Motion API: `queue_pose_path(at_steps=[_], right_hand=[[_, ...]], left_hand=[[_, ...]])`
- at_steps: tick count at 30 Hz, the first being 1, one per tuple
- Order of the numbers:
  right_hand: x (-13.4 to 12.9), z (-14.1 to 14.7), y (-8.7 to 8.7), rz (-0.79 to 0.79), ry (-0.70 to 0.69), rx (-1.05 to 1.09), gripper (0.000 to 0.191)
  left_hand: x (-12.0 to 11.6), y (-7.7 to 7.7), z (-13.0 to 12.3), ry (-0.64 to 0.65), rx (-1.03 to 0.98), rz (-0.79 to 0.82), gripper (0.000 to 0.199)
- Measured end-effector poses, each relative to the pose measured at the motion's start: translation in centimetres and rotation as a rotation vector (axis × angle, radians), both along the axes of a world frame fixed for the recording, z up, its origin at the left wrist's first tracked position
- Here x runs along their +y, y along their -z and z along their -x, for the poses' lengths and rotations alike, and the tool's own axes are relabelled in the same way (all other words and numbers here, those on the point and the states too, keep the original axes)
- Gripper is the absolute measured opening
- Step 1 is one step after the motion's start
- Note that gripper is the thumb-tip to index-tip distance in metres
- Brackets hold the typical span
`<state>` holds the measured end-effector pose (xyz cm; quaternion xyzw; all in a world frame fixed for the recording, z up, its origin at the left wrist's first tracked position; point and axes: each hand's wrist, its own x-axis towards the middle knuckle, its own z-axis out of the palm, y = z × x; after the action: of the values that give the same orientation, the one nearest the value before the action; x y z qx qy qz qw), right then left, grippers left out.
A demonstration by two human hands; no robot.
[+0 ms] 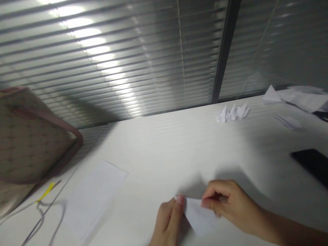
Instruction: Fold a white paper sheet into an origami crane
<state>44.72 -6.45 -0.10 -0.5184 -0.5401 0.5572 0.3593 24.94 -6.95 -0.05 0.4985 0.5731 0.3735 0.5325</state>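
Observation:
A small folded piece of white paper (199,217) is held between my two hands, low in the head view and just above the table. My left hand (169,218) pinches its left corner, with the thumb on top. At the upper right edge, my right hand (228,201) grips the paper between thumb and forefinger, its other fingers curled in. Whatever lies under the fingers is hidden. Farther back, several small folded paper pieces with pointed tips (233,113) stand in a row on the table.
The white table (159,147) runs back to a window with blinds (153,61). Flat paper sheets (96,200) lie at left, near a cable with a yellow tag (46,193) and a patterned bag (33,143). At right are a black phone (311,164) and loose papers (302,97).

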Motion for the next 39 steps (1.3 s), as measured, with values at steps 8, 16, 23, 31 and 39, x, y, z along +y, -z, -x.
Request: queue_pose_path(at_steps=[8,16,23,31,39], right_hand=[[-0.1,0.1,0.0,0.187,-0.087,0.111,0.020],[-0.2,-0.3,1.2,-0.378,0.053,-0.091,0.031],[0.0,-0.8,1.1,-0.538,-0.027,-0.089,0.025],[0.7,-1.2,0.3,-0.418,-0.037,0.017,0.021],[0.5,-1.6,-0.1,-0.333,-0.070,0.130,0.023]], left_hand=[[1.7,-1.2,-1.2,0.239,-0.225,0.156,0.055],[2.1,-1.7,-2.0,0.366,-0.342,0.233,0.034],[2.3,-0.5,-2.1,0.336,-0.335,0.102,0.028],[2.7,-0.1,-1.4,0.295,-0.450,0.081,0.032],[2.6,-0.9,-0.9,0.288,-0.540,0.167,0.031]])
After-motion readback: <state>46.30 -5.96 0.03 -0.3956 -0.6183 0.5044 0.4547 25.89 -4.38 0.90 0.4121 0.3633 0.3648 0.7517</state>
